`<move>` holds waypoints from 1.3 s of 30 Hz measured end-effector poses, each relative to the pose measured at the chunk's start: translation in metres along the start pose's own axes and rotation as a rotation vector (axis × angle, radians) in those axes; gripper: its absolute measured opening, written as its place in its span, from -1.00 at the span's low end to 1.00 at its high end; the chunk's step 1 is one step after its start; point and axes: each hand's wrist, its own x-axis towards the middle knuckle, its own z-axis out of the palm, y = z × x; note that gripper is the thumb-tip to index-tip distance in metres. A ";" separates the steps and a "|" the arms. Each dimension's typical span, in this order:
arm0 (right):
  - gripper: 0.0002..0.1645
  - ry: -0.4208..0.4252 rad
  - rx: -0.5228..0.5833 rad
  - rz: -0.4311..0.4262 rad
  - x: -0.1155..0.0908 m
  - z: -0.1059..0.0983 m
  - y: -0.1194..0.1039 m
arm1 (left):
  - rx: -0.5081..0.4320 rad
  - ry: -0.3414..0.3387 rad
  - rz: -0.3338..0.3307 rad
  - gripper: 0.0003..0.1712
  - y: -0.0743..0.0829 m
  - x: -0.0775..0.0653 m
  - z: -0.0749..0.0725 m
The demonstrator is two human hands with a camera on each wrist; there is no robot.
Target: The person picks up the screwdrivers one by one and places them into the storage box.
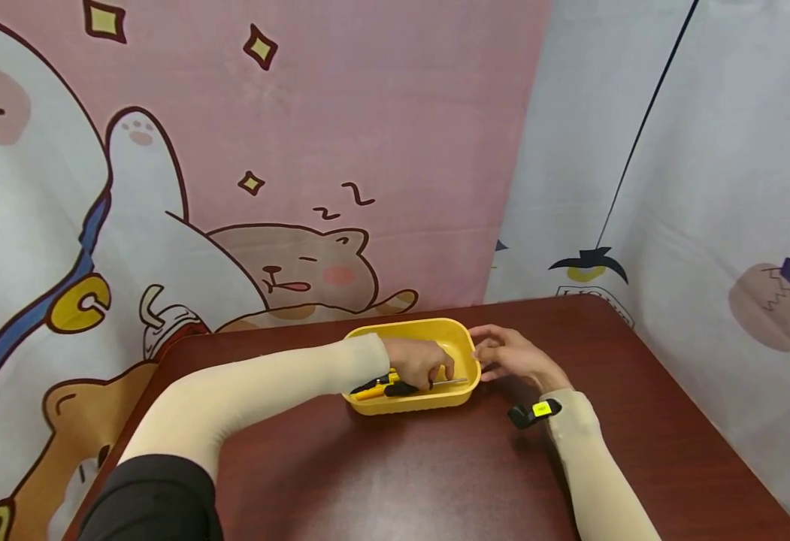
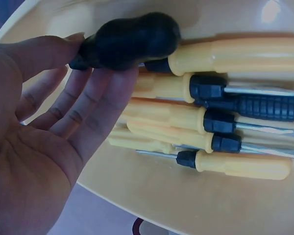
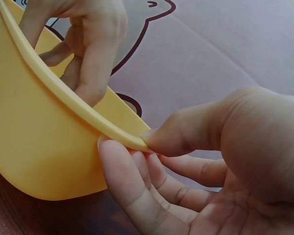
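Observation:
My left hand (image 1: 416,362) reaches into a yellow plastic tub (image 1: 398,406). Between thumb and fingertips it pinches a screwdriver by the narrow end of its short, bulbous black handle (image 2: 139,41). Several screwdrivers with yellow handles (image 2: 245,166) lie side by side in the tub under that hand, along with a ribbed black handle (image 2: 272,107). At the tub's right end, my right hand (image 1: 513,357) holds the rim (image 3: 100,125), thumb on top and fingers against the outer wall.
The tub stands on a dark reddish-brown table (image 1: 395,473), towards its far edge. Behind hangs a pink cloth (image 1: 395,150) printed with cartoon animals, and a pale cloth (image 1: 692,188) hangs on the right. A small black device (image 1: 530,413) sits on the right wrist.

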 end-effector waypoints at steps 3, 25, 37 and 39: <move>-0.35 0.009 -0.012 -0.007 0.000 -0.001 0.000 | -0.006 0.004 0.000 -0.44 0.001 0.002 0.000; -0.34 0.007 -0.016 -0.002 -0.001 -0.002 -0.001 | 0.015 -0.004 0.019 -0.44 -0.001 0.014 0.006; -0.32 0.013 -0.003 0.017 -0.002 -0.002 -0.002 | 0.004 0.000 -0.005 -0.47 0.000 0.015 0.004; -0.33 0.016 -0.009 0.010 -0.001 -0.002 -0.003 | 0.000 0.009 -0.006 -0.46 0.001 0.014 0.001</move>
